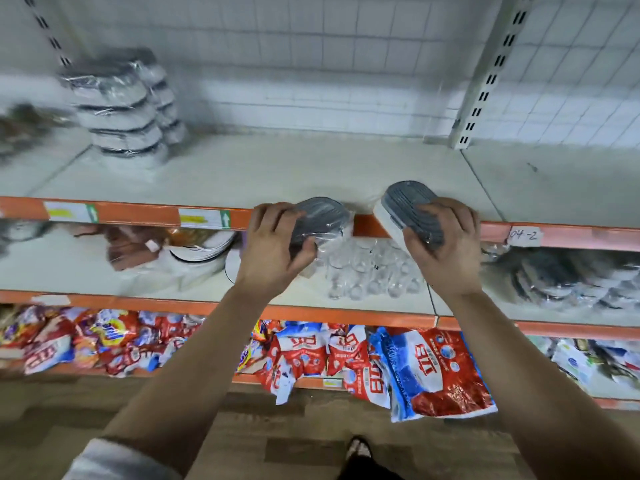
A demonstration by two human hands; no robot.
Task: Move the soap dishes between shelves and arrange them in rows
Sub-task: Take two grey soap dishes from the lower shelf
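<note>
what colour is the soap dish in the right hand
The soap dish has a dark grey ridged top over a white base; the head view shows it.

Your left hand [273, 251] and right hand [446, 254] are bare. A white sleeve [114, 459] shows at the lower left, and a dark shoe [358, 448] at the bottom middle.

A white tag [524, 234] on the orange shelf edge [575, 238] reads "04-2".
</note>
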